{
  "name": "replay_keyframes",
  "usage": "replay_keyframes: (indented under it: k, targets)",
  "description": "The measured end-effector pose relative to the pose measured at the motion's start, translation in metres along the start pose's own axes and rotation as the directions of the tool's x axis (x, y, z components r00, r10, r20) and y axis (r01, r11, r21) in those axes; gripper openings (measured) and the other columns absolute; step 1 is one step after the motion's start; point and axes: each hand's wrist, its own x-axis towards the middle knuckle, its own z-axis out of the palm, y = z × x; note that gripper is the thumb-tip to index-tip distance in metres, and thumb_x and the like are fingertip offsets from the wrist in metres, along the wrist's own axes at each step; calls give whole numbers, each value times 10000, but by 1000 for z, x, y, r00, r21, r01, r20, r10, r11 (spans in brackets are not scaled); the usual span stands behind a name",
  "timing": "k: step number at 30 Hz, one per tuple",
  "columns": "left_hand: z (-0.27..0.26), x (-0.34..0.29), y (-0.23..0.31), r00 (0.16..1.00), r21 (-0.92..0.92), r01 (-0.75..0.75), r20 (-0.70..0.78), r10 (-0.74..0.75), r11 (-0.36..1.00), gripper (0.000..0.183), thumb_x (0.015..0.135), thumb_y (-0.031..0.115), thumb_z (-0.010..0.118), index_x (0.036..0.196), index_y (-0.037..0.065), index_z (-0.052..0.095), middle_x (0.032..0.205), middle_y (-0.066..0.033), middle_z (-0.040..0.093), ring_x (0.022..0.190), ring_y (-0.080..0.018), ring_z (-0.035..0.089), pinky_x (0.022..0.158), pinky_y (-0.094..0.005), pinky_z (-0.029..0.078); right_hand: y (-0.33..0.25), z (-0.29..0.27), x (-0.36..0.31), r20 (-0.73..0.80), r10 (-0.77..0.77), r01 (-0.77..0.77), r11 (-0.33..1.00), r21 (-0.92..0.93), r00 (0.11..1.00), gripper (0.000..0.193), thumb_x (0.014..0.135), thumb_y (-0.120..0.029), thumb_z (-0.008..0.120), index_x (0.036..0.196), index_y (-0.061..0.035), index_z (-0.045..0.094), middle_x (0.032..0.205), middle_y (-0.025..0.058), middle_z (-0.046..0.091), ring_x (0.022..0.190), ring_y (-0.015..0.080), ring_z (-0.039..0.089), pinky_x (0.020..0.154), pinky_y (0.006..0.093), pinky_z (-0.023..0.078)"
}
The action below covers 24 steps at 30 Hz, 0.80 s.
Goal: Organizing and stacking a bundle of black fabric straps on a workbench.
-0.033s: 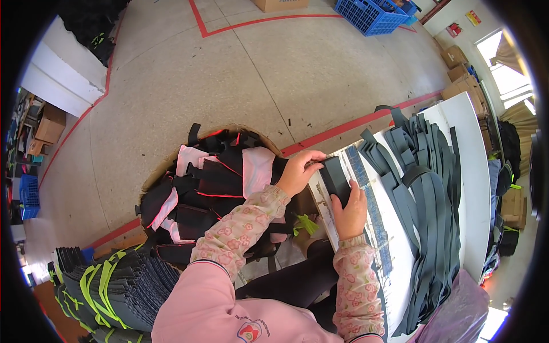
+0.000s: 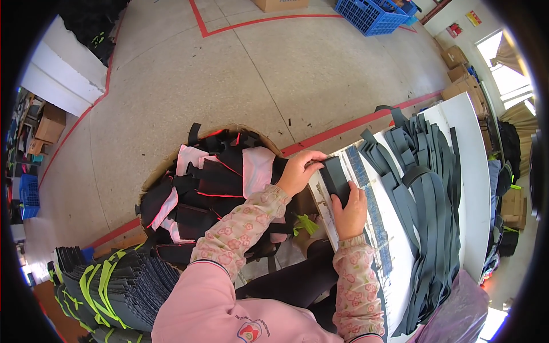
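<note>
A short dark grey strip of webbing (image 2: 336,176) lies at the left edge of the white table (image 2: 394,200), held at both ends. My left hand (image 2: 300,172) pinches its far left corner between thumb and fingers. My right hand (image 2: 350,210) grips the near end, thumb on one side and fingers on the other. Just right of my hands, long dark grey elastic-looking straps (image 2: 432,211) lie in a loose bundle along the table. Blue worn tape (image 2: 366,188) runs along the tabletop beside the strip.
Left of the table stands an open carton (image 2: 150,182) heaped with black and pink fabric pieces (image 2: 220,180). Bundled dark sheets (image 2: 131,286) tied with neon-green bands sit at the lower left. A purple plastic bag (image 2: 457,308) is at the near right; a blue crate (image 2: 372,17) stands far off.
</note>
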Motion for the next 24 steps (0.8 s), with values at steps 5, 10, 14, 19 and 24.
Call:
replay_keyframes:
  k: [5, 10, 14, 19, 24]
  targets:
    - [-2, 4, -1, 998, 128, -42, -32, 46, 991, 196, 826, 14, 736, 1021, 27, 720, 965, -98, 723, 904, -208, 688, 805, -305, 525, 0, 2, 0, -21, -29, 29, 999, -43, 999, 517, 798, -202, 764, 1247, -31, 573, 1113, 162, 613, 1052, 373, 584, 892, 454, 468]
    - [-3, 6, -6, 999, 108, -28, -30, 32, 994, 190, 819, 22, 743, 1009, 27, 734, 938, -98, 734, 889, -207, 690, 804, -308, 523, -3, -1, 1, -14, -26, 26, 999, -48, 1000, 508, 792, -200, 766, 1235, -33, 582, 1110, 160, 616, 1045, 369, 585, 888, 454, 467]
    - [-4, 5, -8, 999, 79, -19, -25, 21, 997, 201, 829, 22, 736, 1030, 23, 732, 958, -90, 733, 902, -189, 684, 820, -303, 520, -4, -1, 2, -9, -32, 32, 998, -47, 999, 502, 788, -194, 767, 1228, -33, 588, 1096, 160, 617, 1035, 371, 586, 883, 456, 470]
    - [-7, 4, 3, 997, -34, 62, 38, -61, 997, 240, 851, 47, 732, 1090, 25, 720, 1045, -79, 704, 979, -178, 658, 860, -295, 503, -5, -4, 3, 11, 6, -6, 1000, -8, 1000, 497, 809, -195, 752, 1238, 0, 594, 1086, 192, 612, 1040, 399, 575, 911, 450, 469]
    - [-6, 8, 6, 995, 8, 38, 95, -39, 999, 271, 869, 113, 740, 1125, 29, 708, 1091, -58, 664, 1024, -160, 617, 894, -294, 473, -4, -3, 4, -8, 15, -15, 1000, 15, 1000, 496, 798, -199, 759, 1223, -2, 594, 1079, 189, 610, 1036, 396, 578, 902, 447, 475]
